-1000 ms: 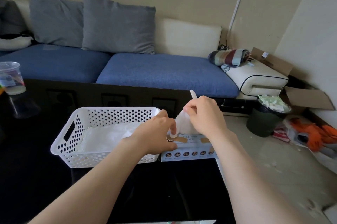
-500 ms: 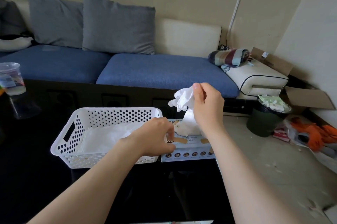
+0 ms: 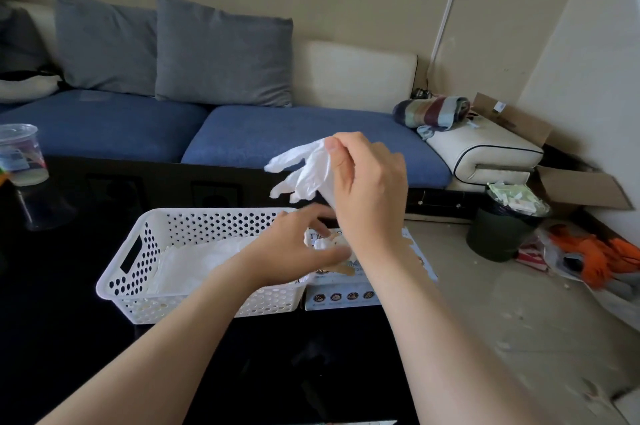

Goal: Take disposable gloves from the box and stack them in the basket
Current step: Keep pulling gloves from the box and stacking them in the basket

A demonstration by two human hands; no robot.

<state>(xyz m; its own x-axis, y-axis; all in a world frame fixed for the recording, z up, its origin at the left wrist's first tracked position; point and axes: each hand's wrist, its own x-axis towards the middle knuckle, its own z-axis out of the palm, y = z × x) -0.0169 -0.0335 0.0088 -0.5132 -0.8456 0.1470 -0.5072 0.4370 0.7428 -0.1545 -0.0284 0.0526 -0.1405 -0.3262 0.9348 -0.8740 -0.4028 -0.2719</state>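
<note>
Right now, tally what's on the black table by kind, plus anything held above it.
Baskets: 1
Glove boxes: 1
Plastic cups: 1
Gloves in the right hand: 1
Glove stacks in the basket: 1; single gloves cannot be counted
Total: 5

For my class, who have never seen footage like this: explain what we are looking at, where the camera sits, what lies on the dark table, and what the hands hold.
There is no machine here: a person wears one camera on the head, looking down at two bare hands. The right hand pinches a white disposable glove, lifted above the glove box. The left hand reaches to the top of that box. Beside the box, on the black table, stands a white perforated basket with white gloves already lying inside. A clear plastic cup stands at the far left. Behind is a blue sofa.
</note>
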